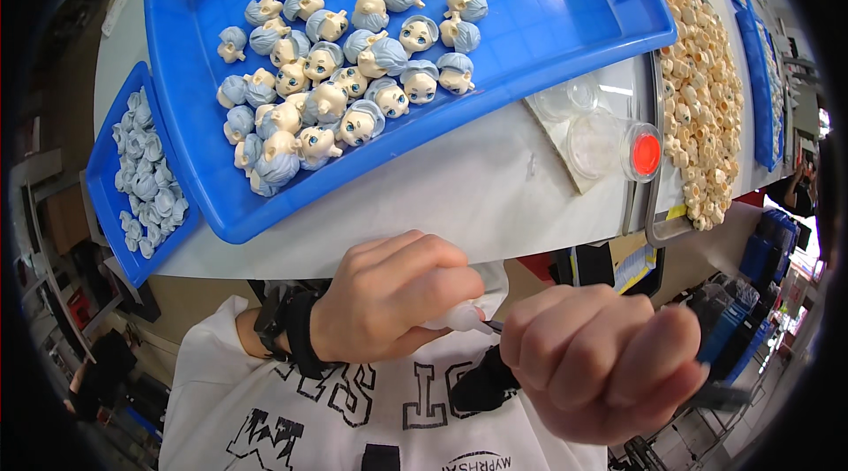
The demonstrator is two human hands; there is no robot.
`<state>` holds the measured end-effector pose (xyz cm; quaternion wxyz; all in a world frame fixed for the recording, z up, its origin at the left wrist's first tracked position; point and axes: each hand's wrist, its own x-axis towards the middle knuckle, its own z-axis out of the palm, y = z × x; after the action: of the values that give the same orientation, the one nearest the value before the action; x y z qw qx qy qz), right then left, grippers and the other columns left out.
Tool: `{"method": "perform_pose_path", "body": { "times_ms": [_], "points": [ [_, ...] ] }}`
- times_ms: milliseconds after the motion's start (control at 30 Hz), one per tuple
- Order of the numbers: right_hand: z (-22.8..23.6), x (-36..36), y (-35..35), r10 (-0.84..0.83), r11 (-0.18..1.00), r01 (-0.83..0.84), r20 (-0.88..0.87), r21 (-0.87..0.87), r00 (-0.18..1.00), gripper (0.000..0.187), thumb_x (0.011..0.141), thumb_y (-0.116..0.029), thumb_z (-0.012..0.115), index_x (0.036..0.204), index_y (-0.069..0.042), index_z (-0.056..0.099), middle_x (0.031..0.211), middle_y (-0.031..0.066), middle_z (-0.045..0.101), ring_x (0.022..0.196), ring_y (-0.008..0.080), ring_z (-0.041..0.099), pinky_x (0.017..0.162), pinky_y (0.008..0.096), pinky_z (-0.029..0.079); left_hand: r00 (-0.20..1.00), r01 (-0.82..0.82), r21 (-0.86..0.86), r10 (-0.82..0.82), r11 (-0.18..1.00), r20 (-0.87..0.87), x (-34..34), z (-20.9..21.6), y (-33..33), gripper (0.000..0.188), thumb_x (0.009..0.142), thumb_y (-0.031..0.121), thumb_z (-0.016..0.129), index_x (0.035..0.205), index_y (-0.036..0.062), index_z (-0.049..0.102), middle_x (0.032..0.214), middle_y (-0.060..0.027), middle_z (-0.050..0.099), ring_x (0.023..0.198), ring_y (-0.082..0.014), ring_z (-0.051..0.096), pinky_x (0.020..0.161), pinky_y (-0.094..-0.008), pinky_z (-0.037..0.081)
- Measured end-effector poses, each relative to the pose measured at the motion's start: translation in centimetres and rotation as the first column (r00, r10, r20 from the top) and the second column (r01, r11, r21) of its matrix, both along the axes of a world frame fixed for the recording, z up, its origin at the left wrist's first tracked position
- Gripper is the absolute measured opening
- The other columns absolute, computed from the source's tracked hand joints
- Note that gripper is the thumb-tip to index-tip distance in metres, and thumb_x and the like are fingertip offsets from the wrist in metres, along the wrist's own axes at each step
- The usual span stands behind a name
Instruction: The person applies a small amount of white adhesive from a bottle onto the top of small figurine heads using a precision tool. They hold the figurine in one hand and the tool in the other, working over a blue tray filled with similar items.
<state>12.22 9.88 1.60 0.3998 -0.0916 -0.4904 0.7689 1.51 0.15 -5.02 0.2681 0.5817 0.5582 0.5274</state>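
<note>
Above my lap, just off the table's near edge, my left hand (397, 294) is closed with its fingers curled. At its fingertips shows a small white rounded piece (461, 318); its kind is unclear. My right hand (601, 356) is closed in a fist beside it, nearer to the camera. Between the two hands a thin dark tool tip (493, 326) points at the white piece; most of the tool is hidden by my right fingers. Beyond my hands, a large blue tray (530, 82) holds many doll heads (358, 125) with pale blue hair and painted eyes.
A smaller blue tray (113, 193) at left holds pale blue hair pieces (150, 179). Clear jars (596, 146), one with a red centre (646, 153), stand right of centre on the white table (424, 206). A metal tray (664, 228) at right is heaped with cream-coloured parts (702, 100).
</note>
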Motion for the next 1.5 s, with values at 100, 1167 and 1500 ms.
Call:
{"method": "perform_pose_path", "body": {
  "times_ms": [100,1167,1500],
  "points": [
    [0.4,0.1,-0.4,-0.053,0.999,0.053,-0.041,0.006,0.998,0.034,0.098,-0.036,0.024,0.075,-0.012,0.026,0.038,-0.0024,0.030,0.028,0.0082,0.026,0.028,0.0226,0.022,0.999,-0.023,0.031,0.022,0.999,0.027,0.2,0.3,0.1,0.023,0.075,0.010,0.069,0.092,0.0030,0.054,0.077,-0.0108,0.056,0.057,-0.0212,0.055,0.047,-0.0290,0.043],
    [1.9,0.4,0.8,0.171,0.985,-0.170,0.087,-0.021,0.981,0.035,0.099,-0.035,0.024,0.073,-0.012,0.027,0.038,-0.0015,0.031,0.029,0.0100,0.024,0.029,0.0244,0.025,0.996,-0.048,0.022,0.046,0.999,0.080,0.3,0.4,-0.4,0.028,0.072,0.018,0.070,0.095,0.0101,0.056,0.083,-0.0067,0.056,0.062,-0.0234,0.056,0.051,-0.0314,0.043],
    [0.9,0.6,2.3,0.360,0.913,-0.329,0.095,-0.242,0.928,0.039,0.098,-0.039,0.021,0.072,-0.011,0.028,0.040,-0.0022,0.030,0.031,0.0100,0.024,0.030,0.0260,0.019,1.000,-0.002,-0.043,0.002,0.999,-0.014,0.6,0.2,-0.6,0.032,0.060,0.007,0.068,0.091,0.0102,0.058,0.083,-0.0059,0.056,0.063,-0.0235,0.055,0.051,-0.0325,0.044]
  ]
}}
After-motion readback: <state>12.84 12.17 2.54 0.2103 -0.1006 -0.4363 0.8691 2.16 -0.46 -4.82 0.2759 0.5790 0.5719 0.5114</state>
